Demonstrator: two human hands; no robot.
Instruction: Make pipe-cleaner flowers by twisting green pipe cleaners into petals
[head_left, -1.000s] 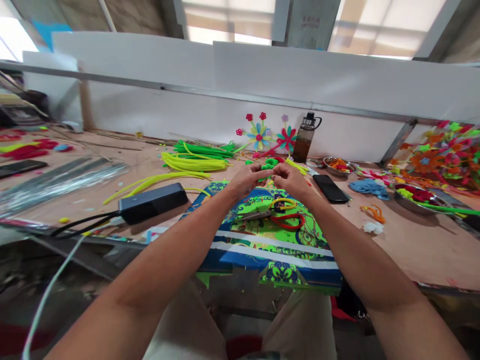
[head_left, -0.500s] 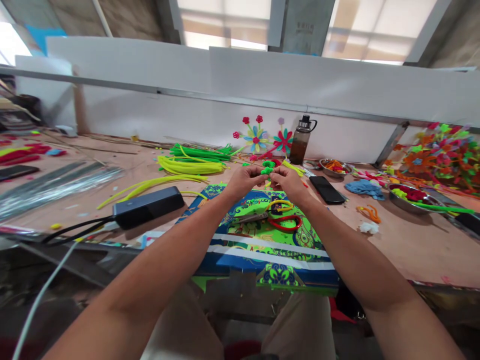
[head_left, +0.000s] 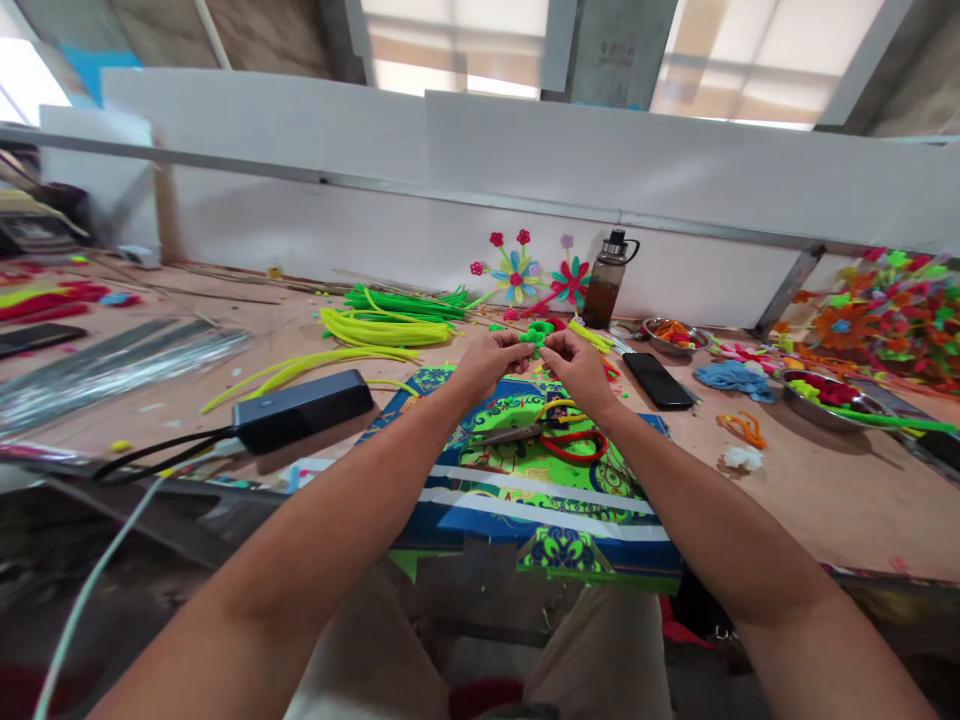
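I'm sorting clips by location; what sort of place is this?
Probably a craft workshop: bundled fuzzy stems, scissors and assembled fuzzy flowers share one long workbench.

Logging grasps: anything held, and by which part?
A fuzzy green looped piece, between left hand and right hand, apparently by its near edge; exact contact unclear.

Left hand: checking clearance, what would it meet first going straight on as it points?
Beyond the green fuzzy piece it touches, the left hand would probably meet the right hand; depth is unclear.
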